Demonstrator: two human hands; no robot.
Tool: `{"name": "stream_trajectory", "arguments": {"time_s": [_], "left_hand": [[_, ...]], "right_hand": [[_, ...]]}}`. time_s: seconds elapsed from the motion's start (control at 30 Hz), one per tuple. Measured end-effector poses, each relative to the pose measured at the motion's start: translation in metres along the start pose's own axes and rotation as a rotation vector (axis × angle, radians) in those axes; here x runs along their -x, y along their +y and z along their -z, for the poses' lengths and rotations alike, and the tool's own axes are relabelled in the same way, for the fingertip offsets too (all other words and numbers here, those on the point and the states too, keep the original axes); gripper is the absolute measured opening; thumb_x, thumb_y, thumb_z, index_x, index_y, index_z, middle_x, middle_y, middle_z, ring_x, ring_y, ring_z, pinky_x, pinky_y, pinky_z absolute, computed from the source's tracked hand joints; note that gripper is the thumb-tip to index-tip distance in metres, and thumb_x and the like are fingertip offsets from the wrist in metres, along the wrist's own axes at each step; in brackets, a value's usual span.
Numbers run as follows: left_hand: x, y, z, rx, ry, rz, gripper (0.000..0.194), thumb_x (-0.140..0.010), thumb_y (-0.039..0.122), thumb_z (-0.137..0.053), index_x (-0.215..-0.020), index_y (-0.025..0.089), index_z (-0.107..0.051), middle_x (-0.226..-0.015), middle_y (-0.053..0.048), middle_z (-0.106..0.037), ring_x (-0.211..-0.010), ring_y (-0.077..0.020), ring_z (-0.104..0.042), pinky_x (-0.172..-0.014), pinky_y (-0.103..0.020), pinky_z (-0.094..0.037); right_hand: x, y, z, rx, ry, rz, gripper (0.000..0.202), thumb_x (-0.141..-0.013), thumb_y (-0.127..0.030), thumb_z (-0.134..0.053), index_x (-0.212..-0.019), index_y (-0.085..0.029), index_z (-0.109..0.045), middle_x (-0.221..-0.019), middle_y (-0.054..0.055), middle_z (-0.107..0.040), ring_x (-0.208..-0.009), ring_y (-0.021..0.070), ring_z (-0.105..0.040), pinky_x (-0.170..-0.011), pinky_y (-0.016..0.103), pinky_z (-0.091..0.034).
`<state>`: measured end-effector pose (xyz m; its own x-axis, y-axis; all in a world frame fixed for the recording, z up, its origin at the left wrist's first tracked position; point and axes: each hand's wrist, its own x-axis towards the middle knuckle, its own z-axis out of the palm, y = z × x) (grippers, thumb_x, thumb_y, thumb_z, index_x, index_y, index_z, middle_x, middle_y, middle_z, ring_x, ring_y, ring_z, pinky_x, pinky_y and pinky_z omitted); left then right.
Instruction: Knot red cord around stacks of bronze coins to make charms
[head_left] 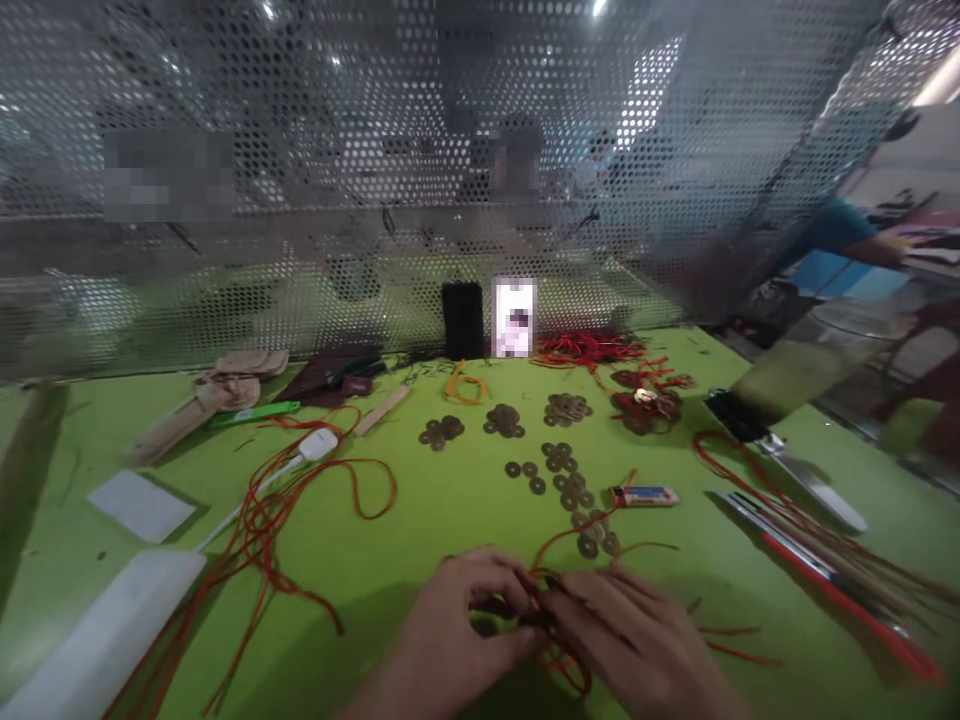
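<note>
My left hand curls its thumb and fingers in a pinch at the front middle of the green table. Close against it, my right hand bends its fingers over the same spot. Between them is a red cord, looped below the fingers, with loose ends trailing to both sides. Something small and dark shows at the fingertips, too blurred to name. Just beyond the hands lie several round coins with holes. A lighter rests to their right, a cord end touching it.
Red cords and a white cable plug lie left, near a white power strip. A knife, tweezers and a jar are at right. A perforated metal screen stands behind.
</note>
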<state>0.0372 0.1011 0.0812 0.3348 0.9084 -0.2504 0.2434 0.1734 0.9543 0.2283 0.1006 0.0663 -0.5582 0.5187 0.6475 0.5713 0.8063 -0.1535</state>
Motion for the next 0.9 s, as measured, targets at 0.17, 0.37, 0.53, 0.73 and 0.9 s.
{"name": "stream_trajectory", "arguments": {"time_s": [0.17,0.37,0.53,0.73,0.9], "left_hand": [[0.0,-0.008,0.001,0.005,-0.004,0.003,0.008,-0.066,0.009,-0.066,-0.066,0.016,-0.062,-0.091,-0.005,-0.064,-0.088,-0.0197,-0.062,-0.077,-0.028,-0.049],[0.0,-0.005,0.002,-0.085,-0.007,-0.064,0.008,-0.07,0.012,-0.068,-0.066,0.017,-0.063,-0.081,-0.002,-0.063,-0.084,-0.0176,-0.061,-0.077,-0.027,-0.045],[0.002,-0.001,0.001,-0.111,-0.038,-0.028,0.007,-0.07,0.012,-0.068,-0.069,0.018,-0.066,-0.096,-0.003,-0.065,-0.092,-0.0179,-0.06,-0.076,-0.024,-0.046],[0.005,-0.003,0.0,-0.158,0.03,-0.095,0.014,-0.071,0.02,-0.072,-0.063,0.018,-0.061,-0.069,0.001,-0.062,-0.072,-0.016,-0.058,-0.068,-0.026,-0.043],[0.008,0.006,0.007,-0.14,0.106,-0.222,0.019,-0.077,0.024,-0.071,-0.063,0.019,-0.059,-0.072,-0.001,-0.065,-0.073,-0.016,-0.061,-0.071,-0.027,-0.046]], "right_hand": [[-0.003,-0.002,0.001,0.005,0.055,-0.006,0.035,-0.099,-0.013,-0.034,-0.089,-0.013,-0.068,-0.076,0.004,-0.067,-0.064,0.0112,-0.063,-0.064,0.023,-0.052],[-0.002,0.0,-0.001,-0.035,0.091,-0.068,0.033,-0.098,-0.015,-0.039,-0.085,-0.016,-0.069,-0.074,0.003,-0.066,-0.061,0.0107,-0.062,-0.061,0.022,-0.051],[0.007,0.003,-0.007,-0.082,0.086,-0.118,0.024,-0.096,-0.018,-0.045,-0.094,-0.018,-0.068,-0.078,0.003,-0.066,-0.063,0.0098,-0.061,-0.06,0.021,-0.052],[0.009,0.006,-0.01,-0.127,0.108,-0.157,0.018,-0.094,-0.019,-0.05,-0.096,-0.018,-0.068,-0.083,0.005,-0.067,-0.068,0.0125,-0.064,-0.063,0.023,-0.054],[0.003,0.016,-0.003,-0.426,0.02,-0.461,0.021,-0.092,-0.015,-0.049,-0.1,-0.02,-0.067,-0.089,0.005,-0.066,-0.08,0.0134,-0.065,-0.068,0.023,-0.055]]}}
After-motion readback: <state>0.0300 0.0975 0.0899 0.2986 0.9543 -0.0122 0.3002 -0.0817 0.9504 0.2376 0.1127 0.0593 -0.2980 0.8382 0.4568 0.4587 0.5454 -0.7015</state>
